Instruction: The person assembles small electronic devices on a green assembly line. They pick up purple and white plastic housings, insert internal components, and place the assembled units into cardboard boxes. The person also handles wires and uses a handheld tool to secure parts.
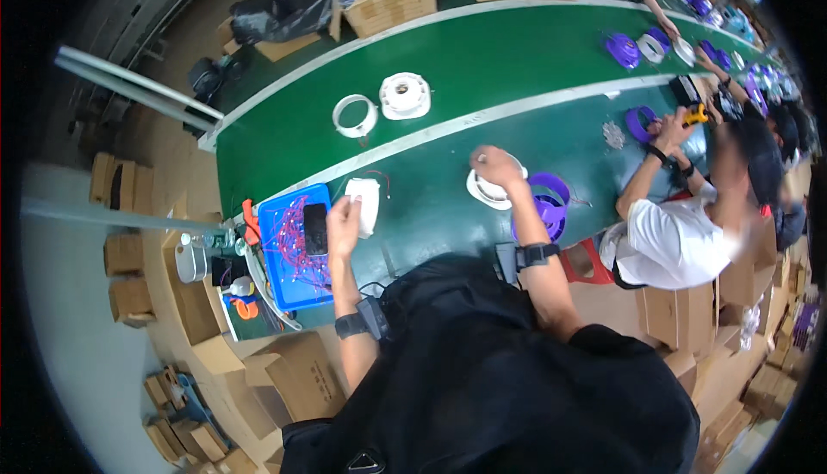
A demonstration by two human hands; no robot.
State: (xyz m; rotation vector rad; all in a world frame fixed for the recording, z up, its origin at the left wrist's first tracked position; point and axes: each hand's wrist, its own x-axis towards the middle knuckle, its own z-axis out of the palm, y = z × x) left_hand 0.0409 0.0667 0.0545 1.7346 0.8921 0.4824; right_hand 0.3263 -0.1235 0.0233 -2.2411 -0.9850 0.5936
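My left hand is closed on the edge of a white plastic part, held upright above the green bench. A thin wire with a small connector runs out near the part's upper end. Over the far rim of a white round plastic housing is my right hand, slightly blurred, with its fingers curled onto it. Just right of that housing stand purple round plastic housings. Beside my left hand lies a blue tray of pink and purple wires, with a black phone on top.
A white ring and a white round base sit on the green belt beyond a pale rail. Orange-handled tools lie left of the tray. At right, a co-worker holds a yellow tool. Cardboard boxes stand below.
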